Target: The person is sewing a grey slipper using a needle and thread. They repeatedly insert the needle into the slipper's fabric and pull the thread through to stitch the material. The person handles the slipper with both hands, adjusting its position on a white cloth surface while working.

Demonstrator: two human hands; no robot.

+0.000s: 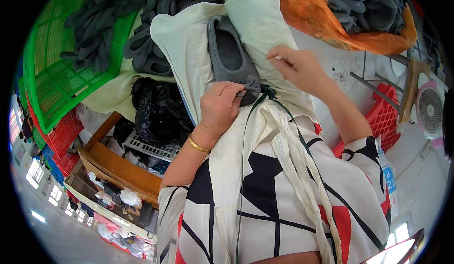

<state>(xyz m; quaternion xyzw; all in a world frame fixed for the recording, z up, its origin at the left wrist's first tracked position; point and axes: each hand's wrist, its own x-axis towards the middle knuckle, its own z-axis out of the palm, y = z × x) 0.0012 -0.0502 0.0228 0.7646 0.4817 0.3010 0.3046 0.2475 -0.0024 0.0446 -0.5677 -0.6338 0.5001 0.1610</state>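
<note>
A dark grey slip-on shoe [247,64] lies on the white cloth [187,46] over my lap, its toe toward me. At the toe is a grey fabric bow [251,85]. My left hand [220,104] is closed in a pinch at the bow's left side. My right hand [297,69] is raised to the right of the shoe, apart from it, thumb and fingers drawn together. Anything thin or small between those fingers is too small to make out. Dark green ties [267,92] are knotted at my waist, close beside the toe.
Left, a green plastic basket [52,51] and a pile of grey shoes [149,51] stand close. A black plastic bag [161,112] sits below them. Far right, an orange sack [312,13] holds more shoes. A red crate [383,117] and a fan [429,105] stand at right.
</note>
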